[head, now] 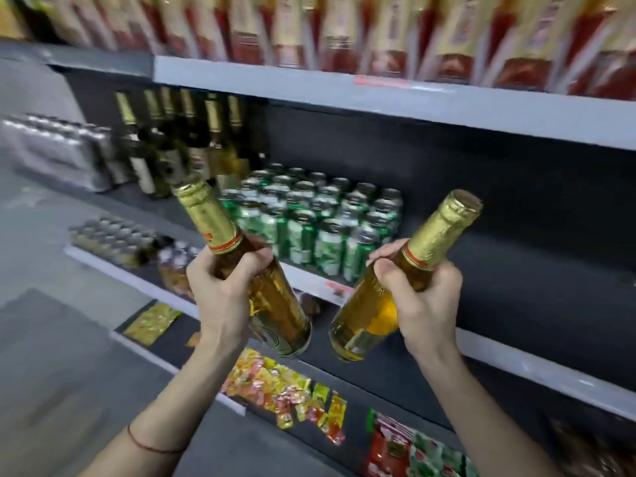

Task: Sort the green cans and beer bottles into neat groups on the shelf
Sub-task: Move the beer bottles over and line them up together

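Head view of a store shelf, read left to right. At upper left, a shrink-wrapped pack (58,149) of silver cans sits on the middle shelf (537,373); just right of it stands a cluster of dark bottles (179,146) with gold-foil necks. Left of centre, the left hand (223,290) grips an amber bottle (247,270) round its shoulder, fingers curled about the glass, neck tilted toward the upper left. A red string (151,445) circles the left forearm at lower left. At centre, behind both hands, green cans (320,218) stand in a tight block on the middle shelf, touching one another. Right of centre, the right hand (426,297) clasps a second amber bottle (389,290) just below its foil, neck tilted toward the upper right. The two held bottles are in front of the shelf edge, their bases near each other but apart. Across the top, blurred red-and-gold boxes (378,29) line the upper shelf. Along the bottom, bright snack packets (285,390) lie on the lower shelf.
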The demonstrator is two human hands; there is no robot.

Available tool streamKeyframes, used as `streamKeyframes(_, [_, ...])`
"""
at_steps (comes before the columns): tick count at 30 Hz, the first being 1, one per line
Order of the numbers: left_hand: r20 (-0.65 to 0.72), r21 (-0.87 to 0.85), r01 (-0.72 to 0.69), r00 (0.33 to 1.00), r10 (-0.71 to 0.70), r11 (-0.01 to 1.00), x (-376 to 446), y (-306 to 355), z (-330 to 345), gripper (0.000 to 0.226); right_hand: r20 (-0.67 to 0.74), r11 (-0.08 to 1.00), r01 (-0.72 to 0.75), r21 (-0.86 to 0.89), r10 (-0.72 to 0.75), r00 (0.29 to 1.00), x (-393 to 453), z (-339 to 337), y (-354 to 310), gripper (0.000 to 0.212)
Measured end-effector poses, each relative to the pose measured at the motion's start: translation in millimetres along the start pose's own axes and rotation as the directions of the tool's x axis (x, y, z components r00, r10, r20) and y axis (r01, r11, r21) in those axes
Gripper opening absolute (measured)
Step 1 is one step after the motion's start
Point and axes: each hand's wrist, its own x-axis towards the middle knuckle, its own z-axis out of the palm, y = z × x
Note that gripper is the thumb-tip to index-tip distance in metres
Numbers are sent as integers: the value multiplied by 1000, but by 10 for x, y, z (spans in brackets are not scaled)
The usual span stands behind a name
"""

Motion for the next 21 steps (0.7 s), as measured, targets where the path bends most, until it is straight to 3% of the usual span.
streamKeyframes(9, [-143, 133, -77, 985, 96, 988, 854, 203, -1522, 21, 169, 994, -34, 100, 17, 986, 169, 1857, 231, 12])
streamKeyframes(11, [-178, 151, -99, 976, 125, 984, 1014, 188, -1712, 27, 195, 995, -21, 96, 2, 981, 257, 2131, 286, 15])
streamKeyframes(14, [-215, 149, -100, 968, 131, 984, 1268, 124, -1904, 16, 221, 995, -2, 95, -20, 975, 414, 2461, 416, 21])
streamKeyframes(21, [-204, 169, -127, 966, 161, 977, 2057, -170, -2138, 10, 199, 991, 56, 121, -80, 977, 944, 3084, 952, 13])
